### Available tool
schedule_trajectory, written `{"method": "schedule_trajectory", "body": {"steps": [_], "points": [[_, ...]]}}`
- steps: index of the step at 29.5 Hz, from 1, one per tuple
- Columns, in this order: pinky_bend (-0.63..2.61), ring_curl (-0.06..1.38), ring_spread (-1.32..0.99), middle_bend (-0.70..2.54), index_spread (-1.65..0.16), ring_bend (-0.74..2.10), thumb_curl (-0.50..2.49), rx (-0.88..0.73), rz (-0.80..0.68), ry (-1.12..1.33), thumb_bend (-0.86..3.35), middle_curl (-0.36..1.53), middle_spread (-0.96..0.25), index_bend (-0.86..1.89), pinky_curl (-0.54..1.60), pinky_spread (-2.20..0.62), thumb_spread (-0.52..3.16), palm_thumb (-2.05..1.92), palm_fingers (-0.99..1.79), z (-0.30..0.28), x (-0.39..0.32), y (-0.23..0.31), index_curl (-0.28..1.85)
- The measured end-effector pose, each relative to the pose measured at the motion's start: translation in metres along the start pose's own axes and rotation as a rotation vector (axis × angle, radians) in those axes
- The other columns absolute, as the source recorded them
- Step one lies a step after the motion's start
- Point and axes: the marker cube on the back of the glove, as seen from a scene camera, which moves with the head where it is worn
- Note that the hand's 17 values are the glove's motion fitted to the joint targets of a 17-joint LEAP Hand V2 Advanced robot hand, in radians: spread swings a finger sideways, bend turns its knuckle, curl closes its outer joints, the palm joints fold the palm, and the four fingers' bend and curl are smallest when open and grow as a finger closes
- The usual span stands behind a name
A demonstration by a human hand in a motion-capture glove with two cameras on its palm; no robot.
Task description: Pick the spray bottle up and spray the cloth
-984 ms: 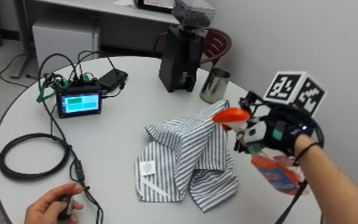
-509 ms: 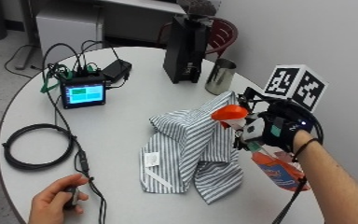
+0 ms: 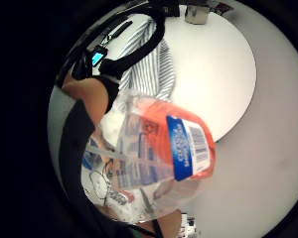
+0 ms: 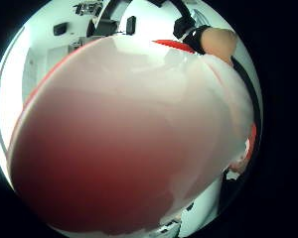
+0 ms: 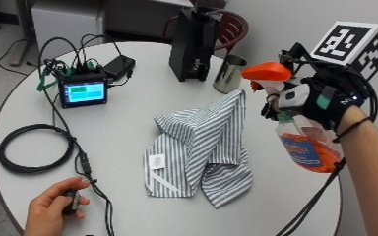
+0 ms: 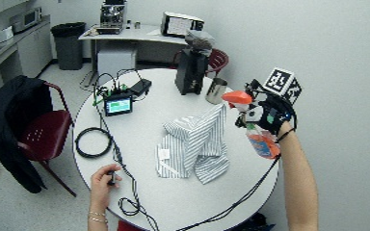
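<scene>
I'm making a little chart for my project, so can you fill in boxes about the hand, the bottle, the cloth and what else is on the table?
hand: gloved right hand grips the spray bottle by its neck, lifted off the table
bottle: orange nozzle points toward the cloth, orange liquid inside
cloth: striped cloth lies crumpled on the round white table
other hand: bare hand holds a small device
also there: metal cup, small screen, coiled black cable

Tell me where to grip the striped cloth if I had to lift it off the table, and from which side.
Probably pinch the raised ridge of the striped cloth, where it is bunched into a standing peak, coming down from above. The rest lies flat on the table with little to catch. The side toward the screen device looks freest; the gloved right hand grips the spray bottle over the other side.
</scene>
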Motion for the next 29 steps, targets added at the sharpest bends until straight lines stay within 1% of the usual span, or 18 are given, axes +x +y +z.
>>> {"method": "schedule_trajectory", "body": {"steps": [4,11,15,23,26,29], "points": [[0.19,0.47,-0.16,0.62,-0.42,0.66,0.75,-0.001,-0.051,-0.07,-0.03,0.54,-0.14,0.07,0.35,0.14,0.36,1.09,0.96,0.016,-0.01,-0.004,0.15],[0.19,0.47,-0.16,0.61,-0.42,0.67,0.75,-0.02,-0.198,-0.282,-0.03,0.54,-0.14,0.07,0.34,0.14,0.36,1.08,0.95,0.048,-0.052,-0.018,0.15],[0.19,0.47,-0.16,0.61,-0.42,0.67,0.76,-0.03,-0.254,-0.39,-0.03,0.55,-0.15,0.07,0.35,0.14,0.37,1.08,0.94,0.066,-0.072,-0.028,0.15],[0.19,0.48,-0.15,0.6,-0.42,0.68,0.75,0.063,-0.345,-0.585,-0.03,0.55,-0.14,0.07,0.35,0.14,0.41,1.05,0.93,0.113,-0.1,-0.069,0.15],[0.17,0.48,-0.15,0.61,-0.43,0.68,0.75,0.076,-0.39,-0.648,-0.03,0.55,-0.14,0.07,0.34,0.14,0.44,1.05,0.9,0.136,-0.101,-0.089,0.15],[0.17,0.48,-0.15,0.62,-0.43,0.69,0.74,0.098,-0.397,-0.663,-0.03,0.55,-0.15,0.07,0.34,0.15,0.48,1.03,0.89,0.158,-0.094,-0.105,0.15]]}}
